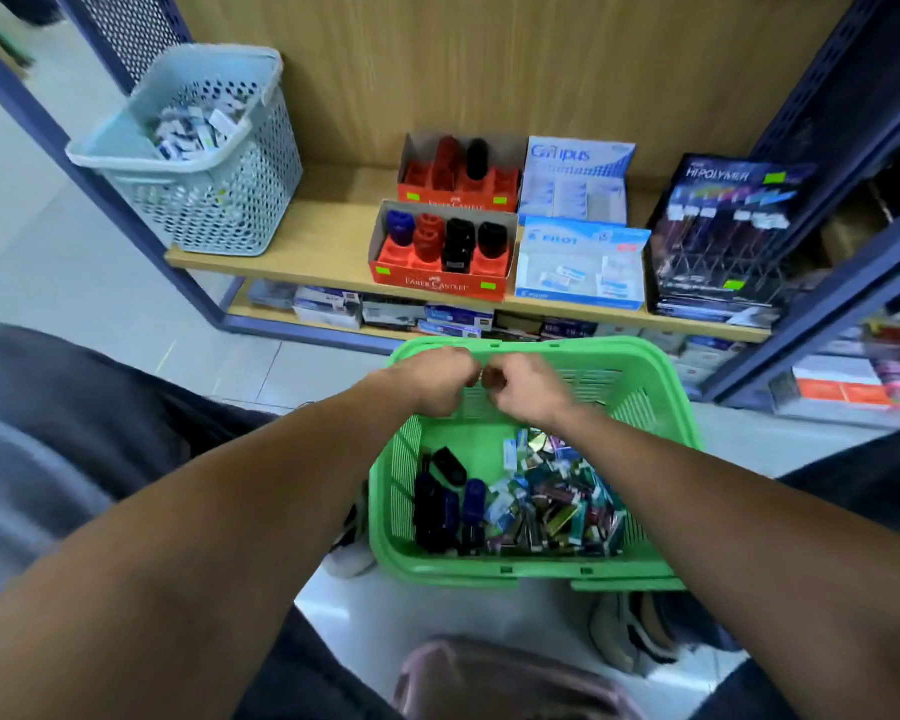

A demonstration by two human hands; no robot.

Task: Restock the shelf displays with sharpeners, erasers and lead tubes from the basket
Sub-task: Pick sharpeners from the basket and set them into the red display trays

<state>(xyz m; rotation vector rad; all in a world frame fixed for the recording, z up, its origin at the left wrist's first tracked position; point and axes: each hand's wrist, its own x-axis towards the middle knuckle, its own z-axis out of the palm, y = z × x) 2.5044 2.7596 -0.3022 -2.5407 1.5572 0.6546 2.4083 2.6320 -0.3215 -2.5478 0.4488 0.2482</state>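
A green basket [661,407] sits on the floor in front of me. It holds dark blue and black sharpeners [453,504] on its left and a heap of small coloured packets [552,504] on its right. My left hand [432,381] and my right hand [528,389] hover side by side over the basket's far rim, fingers curled. Between their fingertips they pinch a small dark item [489,379], too blurred to name. On the wooden shelf [328,252] stand two red Faber-Castell sharpener displays [440,283], two blue eraser boxes [580,262] and a black Hi-Polymer lead display [718,236].
A pale blue basket [209,200] of small white items stands on the shelf's left end. Blue metal uprights [822,304] frame the shelf on both sides. Boxed goods [328,306] fill the lower shelf. Shoes [630,636] lie on the floor near the green basket.
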